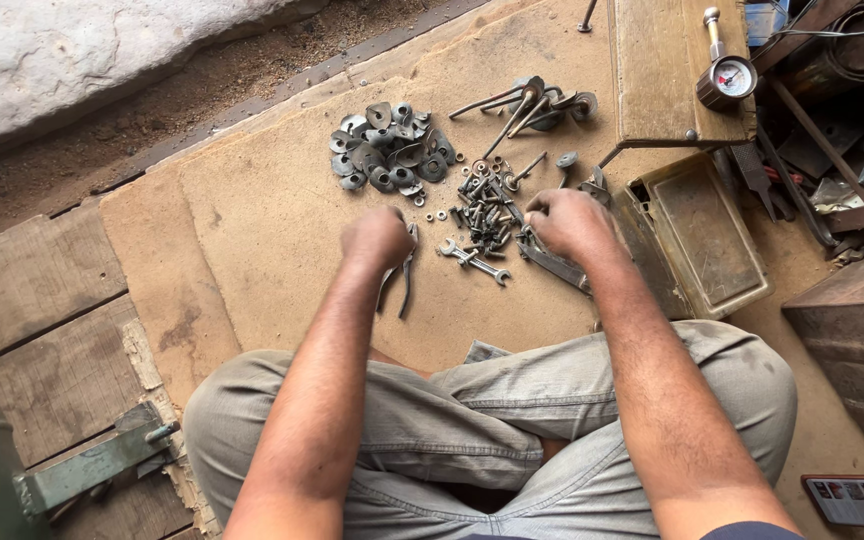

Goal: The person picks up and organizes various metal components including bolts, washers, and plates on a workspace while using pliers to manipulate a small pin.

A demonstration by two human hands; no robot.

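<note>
Pliers under left hand; metal tray beside right hand.

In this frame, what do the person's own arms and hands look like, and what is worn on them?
Both forearms are bare, with visible hair and no sleeves in view. The left hand and right hand wear no gloves; no watch, ring or band shows. The arms look dusty. Grey-beige trousers cover the legs.

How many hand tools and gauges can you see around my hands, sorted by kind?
Pliers, under the left hand: 1
Small spanner: 1
Large wrench, below the right hand: 1
Pressure gauge: 1
Total: 4
The washers and bolts lie in heaps too tangled to count.
</note>
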